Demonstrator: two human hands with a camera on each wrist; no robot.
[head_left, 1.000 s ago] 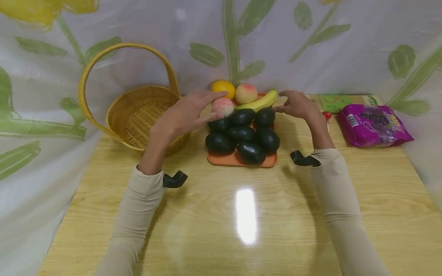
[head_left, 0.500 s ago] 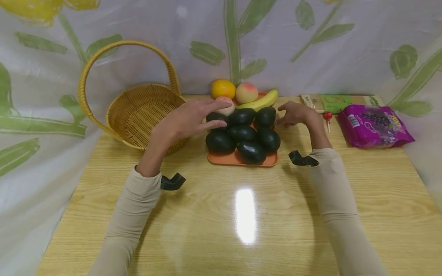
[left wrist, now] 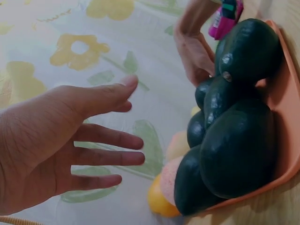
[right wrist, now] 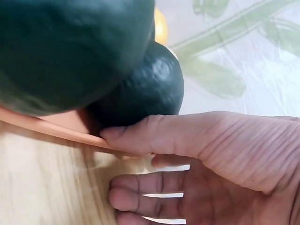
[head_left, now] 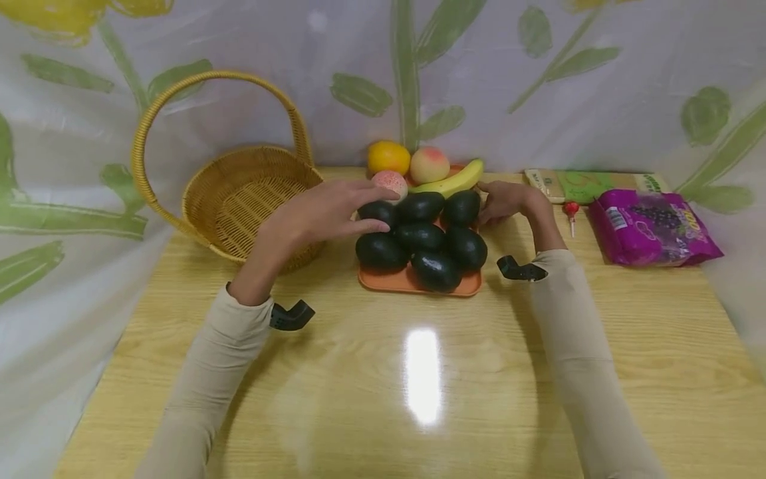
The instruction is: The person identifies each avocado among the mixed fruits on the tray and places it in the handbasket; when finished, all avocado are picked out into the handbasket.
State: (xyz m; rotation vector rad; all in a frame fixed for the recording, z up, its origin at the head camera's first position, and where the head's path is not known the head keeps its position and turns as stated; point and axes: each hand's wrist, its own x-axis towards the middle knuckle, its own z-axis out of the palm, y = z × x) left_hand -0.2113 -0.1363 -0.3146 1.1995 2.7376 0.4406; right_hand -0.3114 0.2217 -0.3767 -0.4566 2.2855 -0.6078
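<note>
An orange tray holds several dark green avocados, with a yellow banana, two peaches and an orange-yellow fruit at its back. My left hand hovers beside the tray's left side, its fingers spread and mostly straight, holding nothing. In the left wrist view a gap shows between that hand and the fruit. At the right side, my right hand has its thumb over the tray's rim beside an avocado. Its other fingers bend below and outside the rim.
A wicker basket with a tall handle stands to the left, behind my left forearm. On the right lie a red lollipop, a purple grape-pictured packet and a flat green-and-tan pack. A flower-patterned sheet hangs behind the table.
My left hand has come down from near the speckled peach to beside the avocados. My right hand has dropped from near the banana's tip to the tray's right edge. The fruit stays in place.
</note>
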